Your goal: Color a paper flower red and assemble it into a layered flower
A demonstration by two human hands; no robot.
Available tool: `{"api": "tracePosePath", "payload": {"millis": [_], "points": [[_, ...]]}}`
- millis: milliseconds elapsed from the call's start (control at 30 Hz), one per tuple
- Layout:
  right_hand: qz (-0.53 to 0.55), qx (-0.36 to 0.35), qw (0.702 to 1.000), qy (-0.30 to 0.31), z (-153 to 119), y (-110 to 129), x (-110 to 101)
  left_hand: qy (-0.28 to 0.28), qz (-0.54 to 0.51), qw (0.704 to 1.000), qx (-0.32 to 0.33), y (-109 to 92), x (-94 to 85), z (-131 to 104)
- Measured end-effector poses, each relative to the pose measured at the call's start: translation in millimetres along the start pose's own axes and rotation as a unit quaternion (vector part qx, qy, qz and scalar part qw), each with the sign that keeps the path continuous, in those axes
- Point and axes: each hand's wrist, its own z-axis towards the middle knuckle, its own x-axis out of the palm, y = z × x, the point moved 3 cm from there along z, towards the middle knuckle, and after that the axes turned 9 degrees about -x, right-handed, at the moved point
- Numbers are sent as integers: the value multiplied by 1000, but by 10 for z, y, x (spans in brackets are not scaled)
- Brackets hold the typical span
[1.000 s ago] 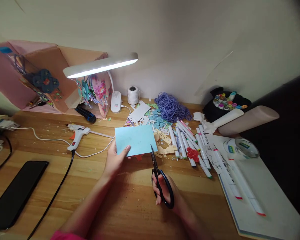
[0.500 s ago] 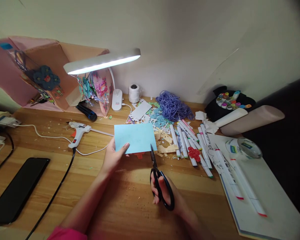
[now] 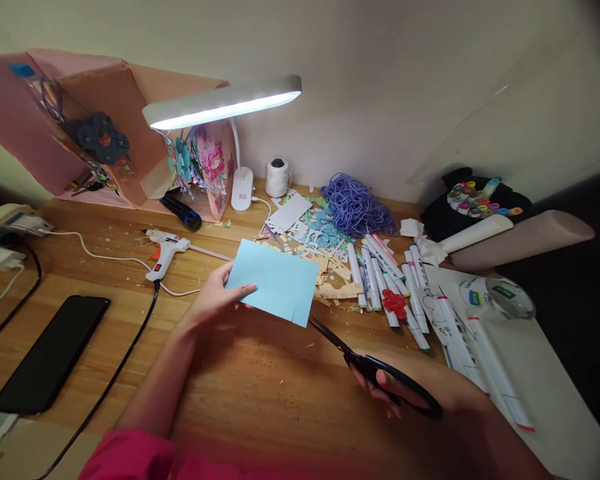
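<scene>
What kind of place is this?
Likely a home craft desk: a glue gun, a tangle of purple yarn and scattered markers share the wooden tabletop with paper scraps.

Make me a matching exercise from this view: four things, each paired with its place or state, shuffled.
Things:
1. light-blue card
2. scissors
3. red flower shape
4. desk lamp

Places or states:
A. lying on white markers
B. held in the right hand
C. lit
D. held in the left hand

Pairs: 1-D, 2-B, 3-A, 4-C
</scene>
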Motion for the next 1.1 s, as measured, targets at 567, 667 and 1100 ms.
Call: {"api": "tracePosePath", "payload": {"millis": [567,667,1100], "points": [[-67,12,992,105,134,239,-5,113,21,993,-39,62,161,-32],[-85,4,988,130,141,281,1,123,24,991,-42,60,160,-34],[-48,13,992,113,100,179,-20,123,28,991,-41,76,147,-27]]}}
